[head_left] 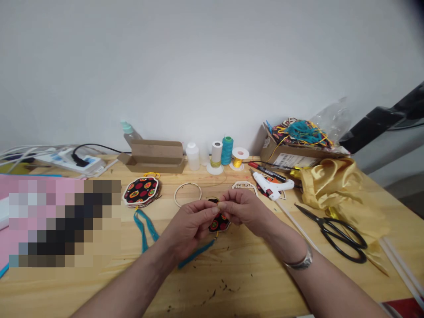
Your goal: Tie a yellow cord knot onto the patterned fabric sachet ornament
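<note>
My left hand (pixel 194 223) and my right hand (pixel 247 210) meet at the middle of the table, thumbs and forefingers closed in a pinch. Between the fingertips shows a bit of thin yellow cord (pixel 212 199). Just beneath lies a dark patterned ornament (pixel 219 223) with a pale rim, partly covered by both hands. From its lower end hangs a teal tassel (pixel 197 254), stretching toward the lower left. A stack of similar ornaments (pixel 141 191) with yellow loops and teal tassels rests to the left. Behind my left hand is a pale ring (pixel 187 194).
A white glue gun (pixel 273 185) and black-handled scissors (pixel 344 238) lie to the right, beside gold cloth (pixel 338 185). Thread spools (pixel 227 151), a white bottle (pixel 192 157) and an open cardboard box (pixel 155 159) line the wall. A carton (pixel 285 152) holds more ornaments.
</note>
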{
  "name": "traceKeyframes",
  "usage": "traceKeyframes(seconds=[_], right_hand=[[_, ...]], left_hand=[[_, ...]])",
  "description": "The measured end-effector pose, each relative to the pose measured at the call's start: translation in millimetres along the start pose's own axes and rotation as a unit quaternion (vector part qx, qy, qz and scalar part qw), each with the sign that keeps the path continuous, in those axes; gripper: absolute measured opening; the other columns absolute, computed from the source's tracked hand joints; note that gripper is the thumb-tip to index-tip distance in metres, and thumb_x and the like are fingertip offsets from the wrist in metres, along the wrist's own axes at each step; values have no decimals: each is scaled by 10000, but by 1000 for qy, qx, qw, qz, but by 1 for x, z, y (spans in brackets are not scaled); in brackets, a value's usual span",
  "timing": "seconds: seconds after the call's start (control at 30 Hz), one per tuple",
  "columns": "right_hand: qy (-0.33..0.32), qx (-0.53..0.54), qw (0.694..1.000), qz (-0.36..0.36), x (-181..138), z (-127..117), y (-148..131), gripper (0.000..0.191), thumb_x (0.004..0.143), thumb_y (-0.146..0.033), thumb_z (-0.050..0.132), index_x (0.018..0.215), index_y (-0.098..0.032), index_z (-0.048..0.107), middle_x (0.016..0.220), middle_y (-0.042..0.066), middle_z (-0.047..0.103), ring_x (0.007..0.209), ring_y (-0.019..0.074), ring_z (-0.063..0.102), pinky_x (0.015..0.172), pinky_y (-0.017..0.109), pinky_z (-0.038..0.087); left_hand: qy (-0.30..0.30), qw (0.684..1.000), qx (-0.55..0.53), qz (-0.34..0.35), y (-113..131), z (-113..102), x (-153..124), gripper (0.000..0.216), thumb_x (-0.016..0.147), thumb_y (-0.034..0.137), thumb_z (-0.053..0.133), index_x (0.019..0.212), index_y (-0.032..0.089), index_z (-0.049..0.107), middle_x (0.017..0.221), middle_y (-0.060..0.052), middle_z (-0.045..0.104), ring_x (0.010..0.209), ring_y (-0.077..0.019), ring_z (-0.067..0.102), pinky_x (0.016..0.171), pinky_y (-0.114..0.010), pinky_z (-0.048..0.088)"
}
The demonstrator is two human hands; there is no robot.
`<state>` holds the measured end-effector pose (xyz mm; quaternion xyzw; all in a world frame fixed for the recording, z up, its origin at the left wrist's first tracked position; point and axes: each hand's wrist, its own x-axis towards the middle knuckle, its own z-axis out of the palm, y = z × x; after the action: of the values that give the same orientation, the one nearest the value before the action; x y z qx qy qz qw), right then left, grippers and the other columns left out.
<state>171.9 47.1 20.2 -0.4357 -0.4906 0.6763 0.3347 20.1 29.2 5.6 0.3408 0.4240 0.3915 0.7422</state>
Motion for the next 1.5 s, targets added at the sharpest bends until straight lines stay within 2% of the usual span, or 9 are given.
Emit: traceKeyframes(seconds=[0.23,0.47,0.67,0.8,1.03,1.13,1.23,1.33,1.5], right_hand=[[-20,25,999,12,0,-2,1,210,669,-298,647,641,-130,524,450,-63,482,349,18,355,348,154,204],[-12,37,999,7,1,-2,2,229,668,-321,654,643,-130,531,458,-57,485,350,15,344,348,156,189],[-20,37,999,9,0,-2,1,215,678,-300,652,639,-130,525,460,-59,487,354,15,359,349,154,202],[-26,43,999,7,1,-3,3,197,688,-284,642,648,-131,526,463,-60,492,354,14,362,349,151,212],[-4,8,1000,-5,4,-1,6,160,717,-271,599,664,-138,529,481,-54,507,360,21,364,357,155,226],[9,-44,999,-13,3,0,3,159,762,-272,535,671,-141,536,487,-52,496,368,38,378,369,172,248],[34,-183,980,-72,2,-4,-1,150,784,-242,511,714,-138,593,578,-15,563,497,79,486,468,204,347],[55,-334,931,-139,-1,-10,-4,152,798,-222,511,733,-157,632,701,8,626,663,113,536,602,236,382],[96,-439,880,-151,-9,-11,-5,232,828,-264,491,635,-165,574,602,-10,587,591,105,499,547,228,334]], left_hand=[[-9,1000,4,2,-3,-2,1,154,696,266,674,711,113,671,435,76,355,370,-15,196,361,-194,102],[12,999,36,15,-1,-1,1,166,683,283,678,718,121,690,446,50,458,363,-13,220,354,-195,94],[18,999,46,19,0,0,0,155,675,277,678,700,125,692,541,0,599,358,-11,259,348,-188,105],[20,999,41,29,0,1,0,122,678,252,670,696,134,695,629,-33,662,386,-23,359,352,-171,160],[39,997,47,45,2,4,-1,101,696,230,653,673,138,689,594,-24,655,396,-27,395,356,-152,211],[55,996,44,53,2,3,-1,99,697,226,651,668,139,689,535,1,616,381,-20,361,359,-148,213],[82,994,54,52,2,2,0,108,684,241,668,656,137,682,420,51,496,345,-8,269,337,-147,152],[98,992,53,52,1,1,-1,111,676,252,679,667,142,677,417,62,467,347,-7,253,336,-147,139],[130,988,46,63,3,4,-1,110,664,248,688,661,140,674,441,57,492,352,-6,270,334,-142,145]])
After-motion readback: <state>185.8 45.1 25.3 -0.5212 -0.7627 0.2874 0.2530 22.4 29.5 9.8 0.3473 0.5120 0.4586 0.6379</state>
